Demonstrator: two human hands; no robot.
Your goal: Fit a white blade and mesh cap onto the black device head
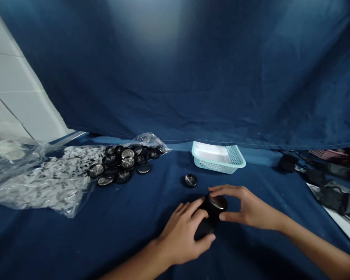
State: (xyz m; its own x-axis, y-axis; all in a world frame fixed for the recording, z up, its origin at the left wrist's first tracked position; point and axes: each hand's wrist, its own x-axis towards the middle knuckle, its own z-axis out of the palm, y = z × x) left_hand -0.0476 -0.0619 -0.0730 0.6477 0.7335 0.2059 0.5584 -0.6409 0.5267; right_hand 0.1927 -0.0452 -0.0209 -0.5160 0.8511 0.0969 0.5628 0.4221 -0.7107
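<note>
On the far left a white tiled wall point(23, 89) is showing beside a dark blue curtain point(177, 77), which is hanging across the back. Below the wall, a clear plastic bag point(6, 159) is lying crumpled at the edge, and next to it a second clear bag point(61, 186) is holding a mass of small white pieces. Just right of that, a heap of round black lids point(128, 162) is spreading over the blue-covered counter point(116, 221), with clear wrapping point(148, 139) poking out behind and one flat lid point(144, 168) sitting at its right side. Nearer the middle, the left hand point(183, 235) is curling its fingers around the body of a black container point(202, 230), partly open to its width and keeping hold of it. A single round lid point(190, 180) is lying just beyond the hands. The container is sitting between the two hands, and a shiny round cap point(218, 202) is resting on its top. The right hand point(246, 208) is spreading thumb and fingers apart across that cap, gripping it at opposite edges. Behind, a pale turquoise basket point(217, 166) is standing near the curtain. On the far right, dark items point(288, 162) are lying in a jumble, a pink basket point(328, 154) is showing behind them, and a white sheet point(348, 232) is lying partly under some of them
</note>
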